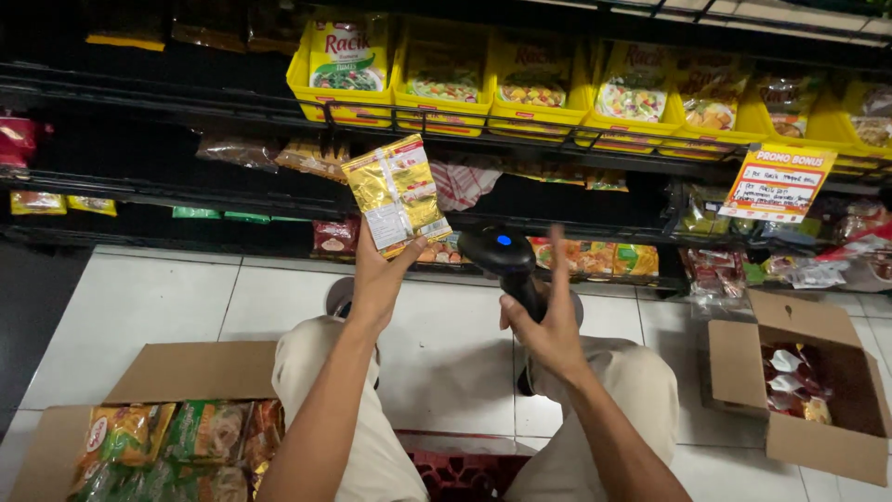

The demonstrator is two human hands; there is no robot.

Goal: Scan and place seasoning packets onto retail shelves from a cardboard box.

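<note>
White floor tiles (158, 297) fill the lower half of the frame, below dark shop shelves (186, 177) stocked with packets. Fingers and thumb of the left hand (376, 279) pinch the bottom edge of a gold packet (397, 193), holding it upright and slightly tilted at the centre of the frame — its back label faces the camera. Just right of it, the right hand (548, 325) wraps around the handle of a black scanner (502, 256), with the index finger stretched straight up; the scanner's head shows a small blue light and points toward the packet. Both forearms rise from bent knees in beige trousers (372, 446). At lower left sits an open cardboard box (195, 372) of colourful packets — at lower right, a smaller box (808, 437) holding red sachets. Yellow trays (437, 102) line the shelf along the top.
</note>
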